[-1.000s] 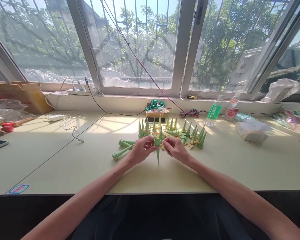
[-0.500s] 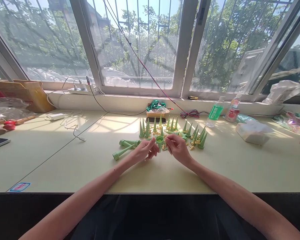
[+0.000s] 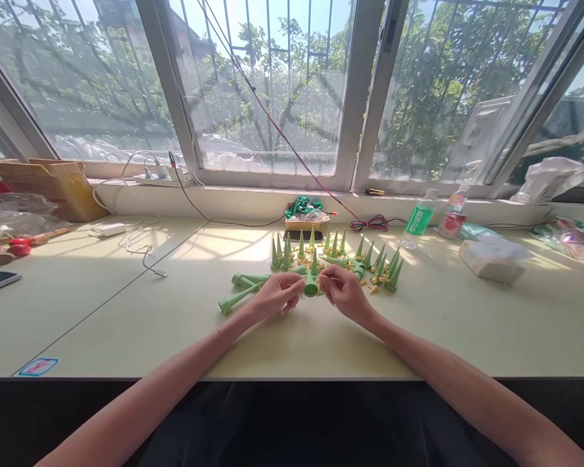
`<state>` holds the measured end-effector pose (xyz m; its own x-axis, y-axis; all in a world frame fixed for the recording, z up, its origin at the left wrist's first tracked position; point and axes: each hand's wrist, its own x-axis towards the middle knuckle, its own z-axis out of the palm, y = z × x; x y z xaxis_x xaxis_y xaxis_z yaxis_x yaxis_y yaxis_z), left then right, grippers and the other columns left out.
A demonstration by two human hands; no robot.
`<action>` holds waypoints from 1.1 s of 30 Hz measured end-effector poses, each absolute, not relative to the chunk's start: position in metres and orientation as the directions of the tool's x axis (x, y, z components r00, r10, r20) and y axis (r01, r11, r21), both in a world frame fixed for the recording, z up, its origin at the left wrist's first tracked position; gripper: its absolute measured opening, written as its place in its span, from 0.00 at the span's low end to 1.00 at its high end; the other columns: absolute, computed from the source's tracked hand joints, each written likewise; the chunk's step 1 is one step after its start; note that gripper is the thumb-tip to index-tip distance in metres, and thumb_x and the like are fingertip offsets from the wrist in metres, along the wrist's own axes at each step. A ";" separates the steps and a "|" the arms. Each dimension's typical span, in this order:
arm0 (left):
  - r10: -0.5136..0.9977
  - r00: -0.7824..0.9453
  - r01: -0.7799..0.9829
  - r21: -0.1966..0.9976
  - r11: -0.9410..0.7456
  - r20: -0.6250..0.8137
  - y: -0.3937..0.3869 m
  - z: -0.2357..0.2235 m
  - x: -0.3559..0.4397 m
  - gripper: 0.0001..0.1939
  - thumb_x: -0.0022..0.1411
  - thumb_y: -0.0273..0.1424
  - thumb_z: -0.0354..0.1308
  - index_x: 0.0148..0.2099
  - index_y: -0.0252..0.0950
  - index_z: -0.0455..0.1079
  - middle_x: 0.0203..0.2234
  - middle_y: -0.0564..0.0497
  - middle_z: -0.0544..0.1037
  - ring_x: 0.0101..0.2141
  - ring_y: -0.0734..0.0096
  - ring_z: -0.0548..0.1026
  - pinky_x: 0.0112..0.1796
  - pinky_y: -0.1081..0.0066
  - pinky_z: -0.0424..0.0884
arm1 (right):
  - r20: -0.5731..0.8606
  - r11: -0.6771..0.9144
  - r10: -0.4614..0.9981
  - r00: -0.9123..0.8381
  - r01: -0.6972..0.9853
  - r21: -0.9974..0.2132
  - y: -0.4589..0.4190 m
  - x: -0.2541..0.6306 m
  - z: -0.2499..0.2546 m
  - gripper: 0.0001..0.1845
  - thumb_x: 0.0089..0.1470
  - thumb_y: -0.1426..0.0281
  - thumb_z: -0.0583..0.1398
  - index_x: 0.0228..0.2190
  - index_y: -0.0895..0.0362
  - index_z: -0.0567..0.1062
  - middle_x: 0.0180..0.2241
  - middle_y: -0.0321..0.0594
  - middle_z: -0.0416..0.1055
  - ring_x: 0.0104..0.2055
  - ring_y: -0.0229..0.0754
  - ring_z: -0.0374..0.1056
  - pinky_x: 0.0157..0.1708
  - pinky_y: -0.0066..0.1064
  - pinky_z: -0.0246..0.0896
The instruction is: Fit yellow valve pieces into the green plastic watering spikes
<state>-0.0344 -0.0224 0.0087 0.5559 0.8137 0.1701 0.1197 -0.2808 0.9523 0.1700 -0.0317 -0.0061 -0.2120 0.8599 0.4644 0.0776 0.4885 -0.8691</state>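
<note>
Between my hands is a green plastic cone [image 3: 311, 286], its wide ribbed end now low and turned toward me. My left hand [image 3: 281, 292] has thumb and fingers pinched at the cone's left side. On the other side, my right hand [image 3: 343, 290] is closed in a pinch close to the cone; whatever its fingertips hold is too small to tell. Behind them several green cones [image 3: 392, 275] stand points up, with small yellow pegs [image 3: 373, 290] scattered among them. Several more green cones [image 3: 233, 301] lie on their sides left of my left hand.
At the back stand a small box with green material [image 3: 305, 211] and a dark phone [image 3: 296, 235]. To the right are a bottle with a green label [image 3: 418, 220], a can [image 3: 451, 224] and a tissue pack [image 3: 494, 259]. A white cable [image 3: 148, 259] lies left.
The cone between my hands has tipped over: its open end faced up and now points down toward me. My left hand has shifted slightly; my right hand stays close beside the cone.
</note>
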 end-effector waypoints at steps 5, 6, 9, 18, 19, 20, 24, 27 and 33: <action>0.808 0.467 0.175 0.857 -0.484 0.361 -0.023 0.007 -0.034 0.19 0.57 0.41 0.66 0.44 0.34 0.70 0.33 0.51 0.74 0.20 0.83 0.67 0.21 0.79 0.65 | 0.442 0.482 0.864 -0.240 0.148 -0.863 -0.028 0.171 -0.010 0.18 0.59 0.54 0.58 0.28 0.56 0.68 0.19 0.33 0.64 0.18 0.34 0.57 0.16 0.26 0.51; 0.797 0.449 0.191 0.827 -0.528 0.404 -0.023 0.006 -0.033 0.19 0.55 0.40 0.68 0.44 0.34 0.69 0.36 0.50 0.73 0.21 0.83 0.67 0.22 0.79 0.67 | 0.441 0.482 0.864 -0.242 0.149 -0.863 -0.027 0.171 -0.010 0.18 0.59 0.54 0.58 0.28 0.56 0.68 0.19 0.33 0.64 0.18 0.34 0.57 0.16 0.26 0.51; 0.737 0.414 0.246 0.715 -0.655 0.533 -0.022 0.003 -0.032 0.19 0.54 0.38 0.69 0.43 0.35 0.68 0.38 0.50 0.70 0.23 0.84 0.66 0.22 0.79 0.67 | 0.437 0.477 0.864 -0.249 0.127 -0.870 -0.026 0.171 -0.010 0.18 0.58 0.54 0.58 0.28 0.56 0.68 0.18 0.32 0.64 0.17 0.34 0.57 0.16 0.26 0.52; 0.521 0.481 0.343 0.396 -0.852 0.705 -0.019 -0.006 -0.033 0.13 0.64 0.32 0.61 0.50 0.39 0.68 0.43 0.49 0.65 0.22 0.86 0.62 0.21 0.81 0.66 | 0.370 0.397 0.896 -0.247 0.068 -0.915 -0.030 0.169 -0.005 0.18 0.58 0.56 0.59 0.26 0.56 0.67 0.15 0.30 0.62 0.15 0.31 0.54 0.14 0.25 0.49; 0.515 0.478 0.347 0.385 -0.855 0.712 -0.019 -0.006 -0.033 0.13 0.64 0.32 0.60 0.50 0.39 0.67 0.43 0.48 0.65 0.22 0.86 0.63 0.21 0.80 0.66 | 0.373 0.398 0.897 -0.238 0.066 -0.915 -0.030 0.168 -0.005 0.18 0.59 0.55 0.59 0.26 0.56 0.67 0.15 0.30 0.62 0.14 0.31 0.54 0.14 0.25 0.48; 0.514 0.471 0.348 0.384 -0.855 0.717 -0.019 -0.006 -0.032 0.13 0.64 0.32 0.60 0.50 0.39 0.67 0.43 0.48 0.65 0.22 0.86 0.63 0.21 0.80 0.66 | 0.379 0.402 0.898 -0.225 0.062 -0.914 -0.030 0.168 -0.005 0.18 0.59 0.55 0.59 0.26 0.56 0.67 0.15 0.29 0.61 0.14 0.31 0.54 0.14 0.25 0.48; 0.580 0.395 0.339 0.474 -0.813 0.712 -0.022 0.000 -0.027 0.14 0.64 0.37 0.60 0.48 0.37 0.67 0.41 0.49 0.66 0.22 0.85 0.65 0.20 0.80 0.67 | 0.407 0.419 0.898 -0.165 0.045 -0.907 -0.028 0.167 -0.007 0.18 0.59 0.56 0.59 0.26 0.56 0.66 0.15 0.29 0.61 0.14 0.30 0.53 0.14 0.25 0.47; 0.665 0.331 0.342 0.572 -0.746 0.669 -0.023 0.005 -0.025 0.14 0.68 0.40 0.54 0.36 0.33 0.68 0.32 0.51 0.68 0.23 0.81 0.67 0.22 0.80 0.67 | 0.426 0.432 0.895 -0.131 0.017 -0.902 -0.026 0.168 -0.008 0.18 0.59 0.56 0.59 0.27 0.56 0.66 0.16 0.29 0.61 0.14 0.30 0.53 0.14 0.25 0.47; 0.819 0.428 0.289 0.801 -0.525 0.382 -0.020 0.006 -0.024 0.36 0.69 0.53 0.42 0.22 0.30 0.72 0.13 0.54 0.63 0.17 0.78 0.62 0.20 0.77 0.59 | 0.499 0.508 0.856 -0.136 0.037 -0.861 -0.029 0.171 -0.006 0.16 0.61 0.57 0.58 0.28 0.56 0.67 0.20 0.30 0.60 0.16 0.30 0.54 0.15 0.25 0.49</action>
<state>-0.0242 -0.0200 0.0059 0.4280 0.8189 0.3823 0.2890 -0.5248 0.8007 0.1706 -0.0291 -0.0058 -0.1361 0.8558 0.4991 0.0372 0.5078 -0.8607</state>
